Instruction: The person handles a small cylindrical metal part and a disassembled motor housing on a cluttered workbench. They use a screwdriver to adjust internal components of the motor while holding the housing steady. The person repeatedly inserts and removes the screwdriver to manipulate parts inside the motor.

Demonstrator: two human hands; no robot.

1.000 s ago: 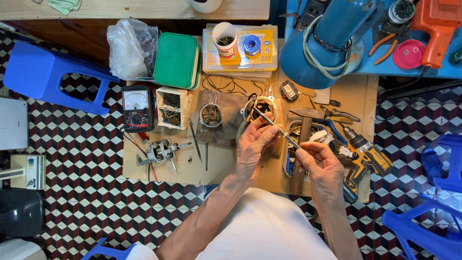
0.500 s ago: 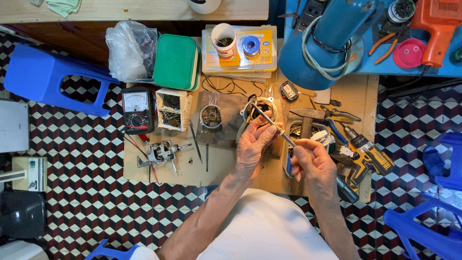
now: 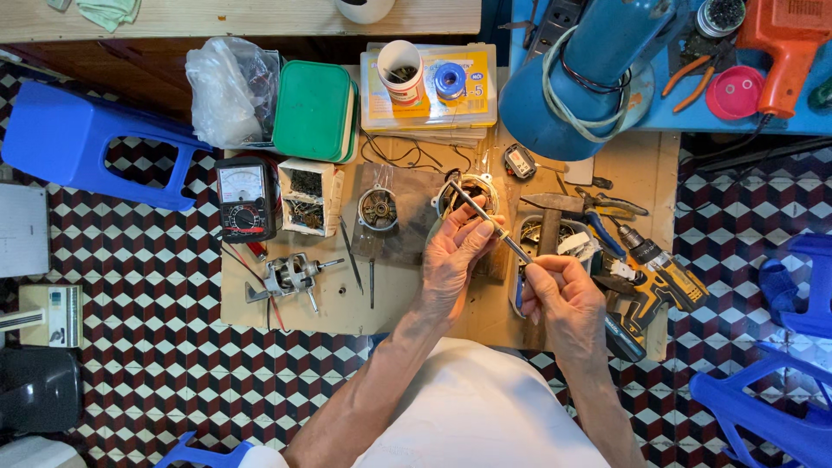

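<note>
Both hands grip: right hand (image 3: 562, 299) holds a screwdriver (image 3: 490, 224), left hand (image 3: 457, 253) the motor stator (image 3: 468, 192).

Left hand (image 3: 455, 260) hides the motor part (image 3: 468, 192) — contact unclear

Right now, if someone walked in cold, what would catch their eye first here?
Probably the two hands at the centre: the left hand steadies a round motor part while the right hand works a thin screwdriver into it. Next, the big blue lamp looms at upper right, and a yellow cordless drill lies right of the hands on the cluttered board.
</note>
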